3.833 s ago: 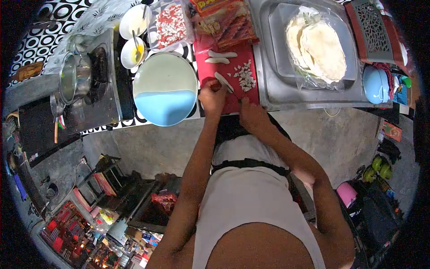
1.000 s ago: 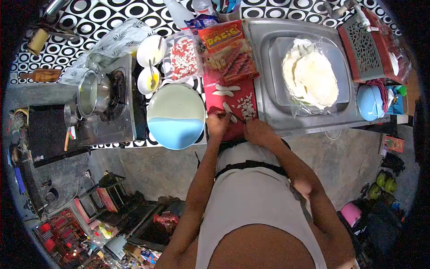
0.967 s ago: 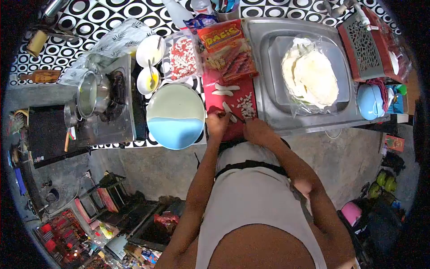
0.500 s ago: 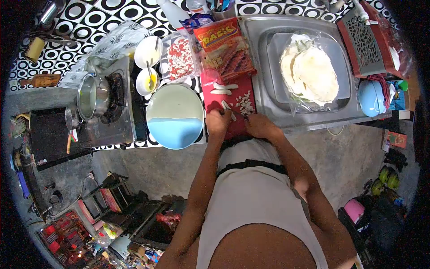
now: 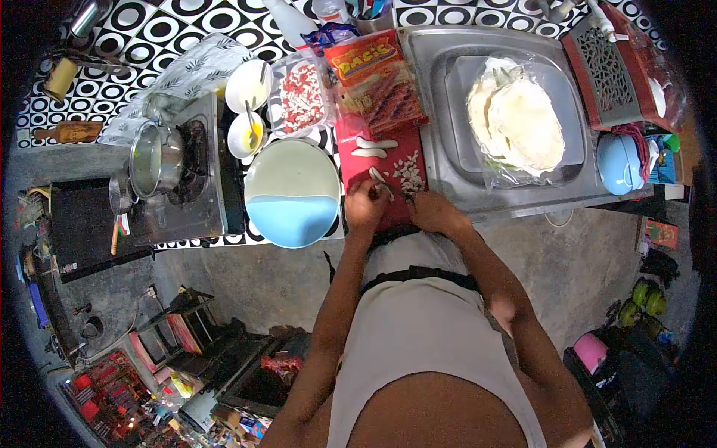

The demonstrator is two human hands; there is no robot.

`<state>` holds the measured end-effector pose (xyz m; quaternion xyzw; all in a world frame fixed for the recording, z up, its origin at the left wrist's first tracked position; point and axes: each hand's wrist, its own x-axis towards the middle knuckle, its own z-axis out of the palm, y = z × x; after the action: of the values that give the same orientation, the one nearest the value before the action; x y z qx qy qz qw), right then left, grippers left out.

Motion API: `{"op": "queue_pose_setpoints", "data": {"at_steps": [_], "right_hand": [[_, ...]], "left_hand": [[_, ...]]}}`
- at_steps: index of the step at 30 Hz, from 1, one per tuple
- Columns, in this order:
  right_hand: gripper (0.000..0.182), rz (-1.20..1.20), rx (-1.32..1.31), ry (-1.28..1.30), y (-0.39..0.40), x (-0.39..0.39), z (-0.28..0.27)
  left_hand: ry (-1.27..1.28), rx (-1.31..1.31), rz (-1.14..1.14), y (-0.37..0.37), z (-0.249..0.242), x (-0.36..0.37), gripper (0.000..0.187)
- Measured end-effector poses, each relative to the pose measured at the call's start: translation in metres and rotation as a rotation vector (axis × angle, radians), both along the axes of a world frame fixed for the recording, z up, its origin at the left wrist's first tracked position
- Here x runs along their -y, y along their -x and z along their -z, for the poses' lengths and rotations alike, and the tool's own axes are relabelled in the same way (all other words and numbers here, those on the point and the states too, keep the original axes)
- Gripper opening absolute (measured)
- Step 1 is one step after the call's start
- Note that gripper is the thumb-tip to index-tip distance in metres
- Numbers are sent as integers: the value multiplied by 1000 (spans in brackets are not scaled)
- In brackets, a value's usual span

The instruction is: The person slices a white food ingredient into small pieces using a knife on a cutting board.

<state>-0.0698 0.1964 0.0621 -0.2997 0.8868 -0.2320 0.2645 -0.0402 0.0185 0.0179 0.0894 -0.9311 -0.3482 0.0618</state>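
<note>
On the red cutting board (image 5: 396, 213), my left hand (image 5: 366, 206) is closed with its fingertips on a white strip of food (image 5: 378, 175), whose end sticks out beyond them. My right hand (image 5: 439, 213) is curled at the board's right edge; whatever it grips is hidden under the fingers. A small pile of chopped white bits (image 5: 408, 172) lies just above my right hand. Farther up the board rest two whole white strips (image 5: 370, 152). A red and yellow food packet (image 5: 377, 82) covers the board's far end.
A pale blue and white round tub (image 5: 291, 224) stands left of the board, with two small bowls (image 5: 245, 136) and a clear container of red and white pieces (image 5: 300, 93) behind. Flatbreads in plastic (image 5: 523, 123) sit in the steel sink (image 5: 448, 149). A pot (image 5: 155, 160) is on the stove.
My left hand has turned slightly and its fingers have shifted on the white strip. My right hand has moved a little lower and to the left. The other things stay put.
</note>
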Motion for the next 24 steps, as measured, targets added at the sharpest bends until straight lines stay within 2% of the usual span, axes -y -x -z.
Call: {"op": "queue_pose_setpoints", "data": {"at_steps": [4,7,10,13,16,18,21,24], "right_hand": [[37,54,82,-15,1,2,8],[35,114,48,27,-1,4,7],[33,32,11,85,1,0,-9],[32,88,132,5,5,8,-11],[32,25,59,-17,5,9,-33],[32,22,96,-52,8,12,-33],[31,86,56,-26,4,13,-20],[30,146,20,-24,-1,10,-9]], "left_hand": [[-67,-23,-15,-4,12,5,26],[-86,9,-59,-3,16,6,27],[-110,-19,-60,-3,18,8,27],[-123,-49,-44,-3,20,9,27],[-152,-111,-49,-4,23,10,27],[-163,-160,-43,-3,24,11,25],[-304,-65,-110,-4,17,6,20],[-282,-61,-102,0,17,9,22]]}}
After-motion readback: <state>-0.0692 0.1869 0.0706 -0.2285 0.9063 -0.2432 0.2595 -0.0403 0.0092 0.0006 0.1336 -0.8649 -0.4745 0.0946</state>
